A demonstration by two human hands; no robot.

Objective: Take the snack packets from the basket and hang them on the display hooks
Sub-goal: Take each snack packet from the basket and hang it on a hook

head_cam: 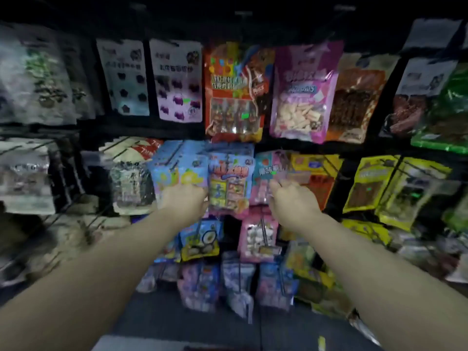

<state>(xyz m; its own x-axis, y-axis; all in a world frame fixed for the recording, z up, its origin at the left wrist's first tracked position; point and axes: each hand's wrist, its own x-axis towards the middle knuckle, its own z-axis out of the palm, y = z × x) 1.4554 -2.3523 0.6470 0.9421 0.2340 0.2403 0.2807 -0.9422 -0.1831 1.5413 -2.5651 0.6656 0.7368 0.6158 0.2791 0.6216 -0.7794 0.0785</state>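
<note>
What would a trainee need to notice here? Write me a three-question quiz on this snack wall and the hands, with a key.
1. True or false: both hands are reaching into a basket.
2. Which packet hangs directly above the pink packet that the right hand touches? A) purple packet of pale sticks B) green packet C) yellow packet
3. Fill in: the left hand rests at the lower edge of a light ____ packet.

Key
1. False. Both hands are up at the middle row of hanging packets; no basket is in view.
2. A, the purple packet, above the pink packet.
3. Blue, the blue packet.
</note>
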